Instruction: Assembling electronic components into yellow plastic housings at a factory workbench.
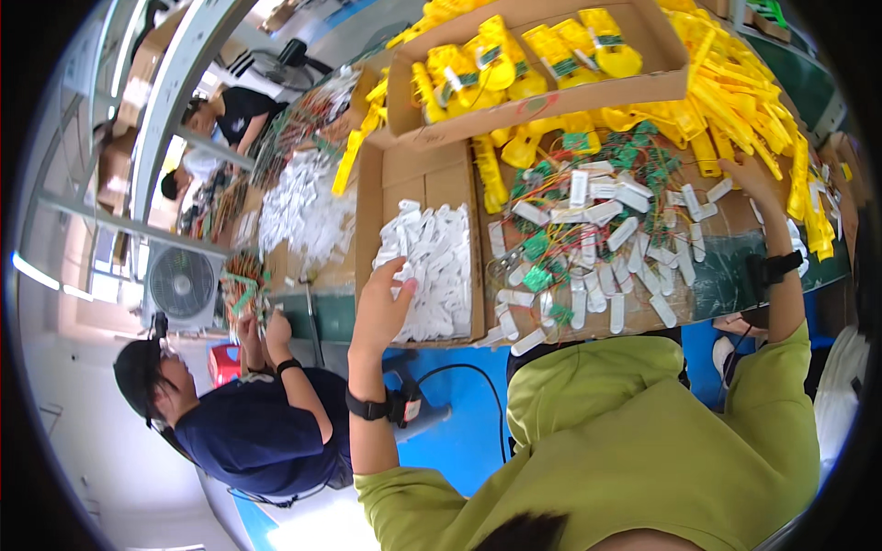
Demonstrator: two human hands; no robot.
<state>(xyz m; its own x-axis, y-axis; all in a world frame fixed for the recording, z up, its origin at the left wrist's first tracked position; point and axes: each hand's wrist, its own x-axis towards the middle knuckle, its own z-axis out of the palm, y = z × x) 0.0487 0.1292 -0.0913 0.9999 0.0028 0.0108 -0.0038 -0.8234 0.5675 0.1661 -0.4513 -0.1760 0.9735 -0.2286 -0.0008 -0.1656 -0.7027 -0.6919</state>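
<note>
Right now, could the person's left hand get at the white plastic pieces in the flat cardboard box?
Probably yes. The left hand is already at the near edge of the white plastic pieces in the flat cardboard box, its fingers seemingly on them, with nothing in between.

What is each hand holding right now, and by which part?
The left hand reaches into the white plastic pieces; whether it grips one cannot be told. The right hand rests at the yellow parts, grasp unclear.
</note>
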